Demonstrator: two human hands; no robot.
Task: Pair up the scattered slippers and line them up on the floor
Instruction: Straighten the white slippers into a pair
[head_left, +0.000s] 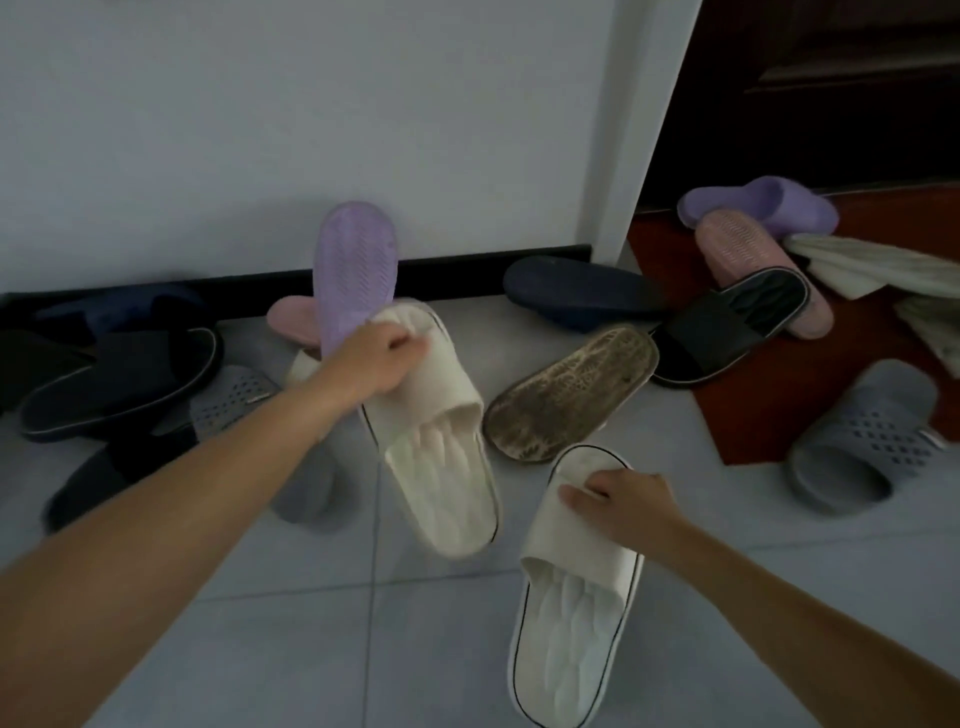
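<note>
Head view: upturned dirty slipper (571, 395) between upper white slipper (441, 457) and black slide (727, 332)

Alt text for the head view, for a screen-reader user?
A person's left hand grips a cream rubber slide slipper by its strap; the right hand grips the matching cream slipper. Behind, a purple rubber slipper leans sole-out against the white wall, among other scattered slippers on the grey tiled floor.
</note>
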